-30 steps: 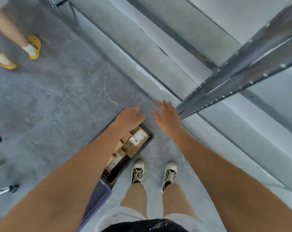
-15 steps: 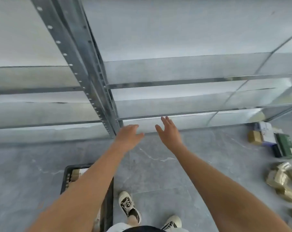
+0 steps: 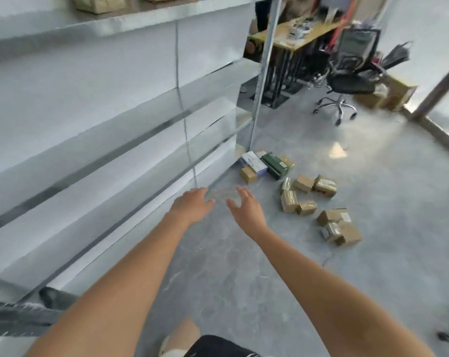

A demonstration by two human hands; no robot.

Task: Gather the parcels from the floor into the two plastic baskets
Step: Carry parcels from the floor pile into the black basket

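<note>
Several cardboard parcels (image 3: 307, 194) lie scattered on the grey floor ahead to the right, with another small heap (image 3: 338, 226) nearer me. A green box (image 3: 274, 163), a white and blue box (image 3: 253, 163) and a small brown box (image 3: 248, 174) sit by the foot of the shelf. My left hand (image 3: 191, 206) and my right hand (image 3: 245, 207) are stretched out in front of me, fingers relaxed and holding nothing, short of the parcels. A dark basket edge (image 3: 19, 315) shows blurred at the lower left.
A tall metal shelf unit (image 3: 102, 119) runs along my left side. Farther back stand a wooden desk (image 3: 298, 34), a black office chair (image 3: 352, 73) and a cardboard box (image 3: 391, 95). A cable (image 3: 447, 336) lies at the lower right.
My view has swung right from the basket and shelf to the parcels on the floor. Both hands stay out in front, holding nothing.
</note>
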